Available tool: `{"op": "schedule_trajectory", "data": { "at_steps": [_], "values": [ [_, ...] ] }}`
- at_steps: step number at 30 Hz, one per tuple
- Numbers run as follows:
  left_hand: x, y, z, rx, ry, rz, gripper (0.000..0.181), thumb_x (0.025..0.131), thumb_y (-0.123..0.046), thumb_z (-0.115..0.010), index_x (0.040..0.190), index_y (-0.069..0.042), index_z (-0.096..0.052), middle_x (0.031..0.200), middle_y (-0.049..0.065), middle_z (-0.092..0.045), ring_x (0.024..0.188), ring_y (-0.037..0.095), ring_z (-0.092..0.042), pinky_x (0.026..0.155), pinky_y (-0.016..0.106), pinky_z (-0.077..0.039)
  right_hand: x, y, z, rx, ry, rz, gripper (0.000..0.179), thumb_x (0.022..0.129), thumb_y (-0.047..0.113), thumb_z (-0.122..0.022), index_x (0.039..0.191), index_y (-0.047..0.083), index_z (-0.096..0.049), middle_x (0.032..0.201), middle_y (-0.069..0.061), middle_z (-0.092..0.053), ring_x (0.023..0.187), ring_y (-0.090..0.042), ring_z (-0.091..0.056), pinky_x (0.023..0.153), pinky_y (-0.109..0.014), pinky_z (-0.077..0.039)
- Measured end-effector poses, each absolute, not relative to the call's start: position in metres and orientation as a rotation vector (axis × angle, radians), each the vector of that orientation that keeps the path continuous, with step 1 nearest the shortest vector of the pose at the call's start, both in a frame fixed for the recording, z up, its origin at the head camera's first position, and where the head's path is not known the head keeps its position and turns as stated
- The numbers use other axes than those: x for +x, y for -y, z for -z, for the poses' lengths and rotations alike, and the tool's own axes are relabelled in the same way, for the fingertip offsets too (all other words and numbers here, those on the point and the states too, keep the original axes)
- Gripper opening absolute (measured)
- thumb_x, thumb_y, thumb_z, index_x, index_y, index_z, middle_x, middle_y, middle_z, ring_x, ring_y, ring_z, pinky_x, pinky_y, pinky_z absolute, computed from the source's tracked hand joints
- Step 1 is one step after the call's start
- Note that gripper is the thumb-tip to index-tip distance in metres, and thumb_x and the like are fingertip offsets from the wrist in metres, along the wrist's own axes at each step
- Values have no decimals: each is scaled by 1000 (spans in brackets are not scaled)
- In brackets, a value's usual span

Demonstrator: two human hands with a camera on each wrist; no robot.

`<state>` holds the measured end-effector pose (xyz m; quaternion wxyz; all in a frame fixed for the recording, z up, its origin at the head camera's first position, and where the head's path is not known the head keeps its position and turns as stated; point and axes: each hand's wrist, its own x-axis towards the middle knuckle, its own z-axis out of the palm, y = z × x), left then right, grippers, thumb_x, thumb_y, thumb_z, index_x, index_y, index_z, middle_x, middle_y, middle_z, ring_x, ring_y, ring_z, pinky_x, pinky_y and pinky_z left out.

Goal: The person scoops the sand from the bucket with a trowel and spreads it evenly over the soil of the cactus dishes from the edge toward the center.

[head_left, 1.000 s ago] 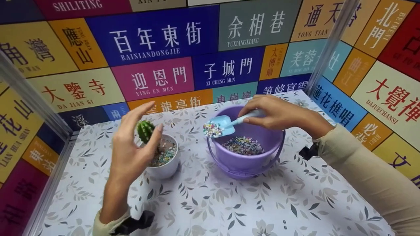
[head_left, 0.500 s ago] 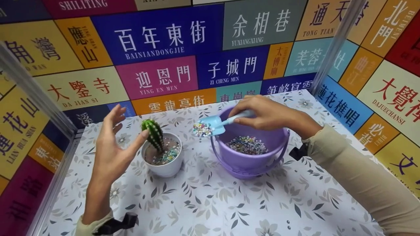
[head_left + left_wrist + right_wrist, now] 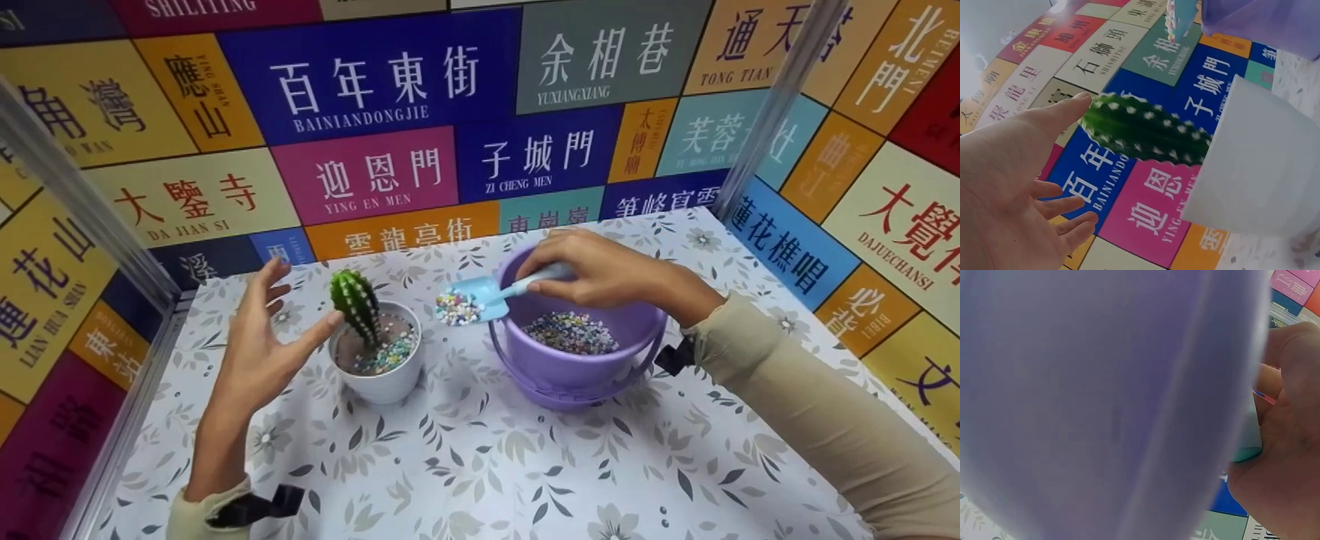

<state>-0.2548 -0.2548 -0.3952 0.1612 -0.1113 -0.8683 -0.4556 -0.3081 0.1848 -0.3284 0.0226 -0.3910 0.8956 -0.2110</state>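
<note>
My right hand point(image 3: 600, 274) grips the handle of a light blue toy shovel point(image 3: 493, 294) above the purple bucket's left rim. Colourful pebbles point(image 3: 459, 307) lie heaped in the scoop, which points left toward the plant pot. More pebbles cover the bottom of the purple bucket point(image 3: 577, 379). My left hand point(image 3: 259, 349) is held up left of a green cactus point(image 3: 355, 304), fingers spread and holding nothing; its thumb is close to the cactus tip. The cactus leans a little in a white pot point(image 3: 379, 386), where pebbles cover part of the soil. In the right wrist view the bucket's wall hides the scoop.
A table with a leaf-patterned white cloth point(image 3: 480, 465) carries the pot and bucket. Colourful sign-printed panels point(image 3: 367, 97) stand behind and at both sides, with metal posts point(image 3: 780, 112) at the corners. The bucket's handle point(image 3: 495, 349) hangs down at its side.
My left hand has drawn back left from the cactus, leaving it in fuller view. My right hand has carried the loaded shovel a little left, toward the pot.
</note>
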Motion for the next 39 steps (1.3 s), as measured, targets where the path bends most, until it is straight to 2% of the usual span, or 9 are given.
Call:
{"op": "schedule_trajectory", "data": {
  "at_steps": [4, 9, 14, 20, 27, 39],
  "values": [
    [-259, 260, 408, -330, 2541, 1326, 111, 93, -38, -87, 174, -11, -16, 173, 20, -36, 155, 45, -42, 128, 64, -36, -310, -182, 332, -1209, -2759, 663, 20, 104, 26, -74, 121, 19, -81, 117, 2, -78, 117, -21, -67, 109, -50, -53],
    [-264, 263, 426, -390, 2629, 1330, 115, 92, -43, -87, 175, -13, -13, 175, 21, -31, 156, 46, -40, 129, 64, -33, -312, -176, 332, -1215, -2732, 675, 20, 104, 25, -73, 122, 23, -81, 125, 6, -78, 124, -21, -66, 115, -53, -49],
    [-266, 258, 436, -461, 2693, 1333, 117, 90, -48, -88, 175, -16, -14, 178, 18, -25, 159, 43, -34, 129, 66, -33, -313, -168, 328, -1213, -2749, 633, 22, 103, 26, -74, 124, 23, -81, 122, 4, -78, 119, -21, -66, 111, -51, -51],
    [-267, 250, 441, -475, 2778, 1293, 125, 84, -57, -91, 175, -16, -15, 178, 17, -24, 162, 40, -30, 129, 70, -30, -313, -161, 326, -1237, -2773, 581, 24, 103, 27, -74, 125, 21, -80, 119, 1, -79, 116, -23, -67, 108, -51, -52],
    [-267, 246, 451, -503, 2816, 1287, 134, 76, -65, -93, 175, -18, -16, 179, 15, -22, 166, 38, -22, 131, 71, -23, -311, -150, 324, -1234, -2789, 521, 24, 103, 26, -74, 125, 20, -81, 121, 0, -79, 121, -25, -67, 112, -53, -49],
    [-266, 244, 456, -469, 2860, 1249, 136, 73, -72, -92, 174, -16, -19, 177, 15, -23, 163, 39, -30, 130, 69, -30, -305, -131, 313, -1234, -2801, 446, 24, 103, 26, -73, 124, 15, -81, 122, -2, -80, 120, -25, -68, 111, -51, -52]
  ]
}}
